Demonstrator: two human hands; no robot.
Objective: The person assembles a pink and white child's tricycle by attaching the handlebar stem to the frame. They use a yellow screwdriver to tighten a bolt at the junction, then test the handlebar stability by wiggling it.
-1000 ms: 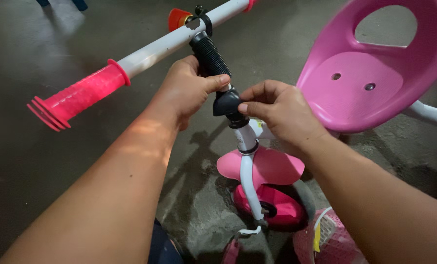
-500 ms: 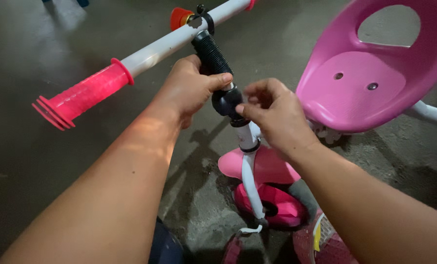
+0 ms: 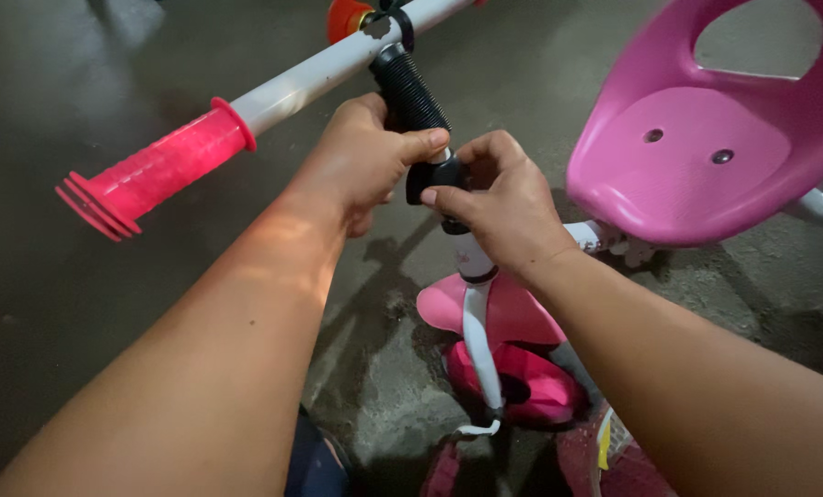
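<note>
— Hands first: what grips what?
— Left hand (image 3: 365, 161) wraps the ribbed black stem sleeve (image 3: 409, 87), seemingly to steady it; right hand (image 3: 494, 198) pinches the black collar (image 3: 432, 175) just below, fingers closed around it.
— And beyond them?
— White handlebar (image 3: 315, 74) crosses above, pink grip (image 3: 158, 170) at its left end; white fork (image 3: 477, 340) drops to the pink front wheel (image 3: 526, 387); pink seat (image 3: 706, 138) sits to the right, on grey concrete floor (image 3: 80, 304).

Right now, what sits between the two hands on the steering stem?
In the head view, only a black collar shows between the left hand and right hand.
</note>
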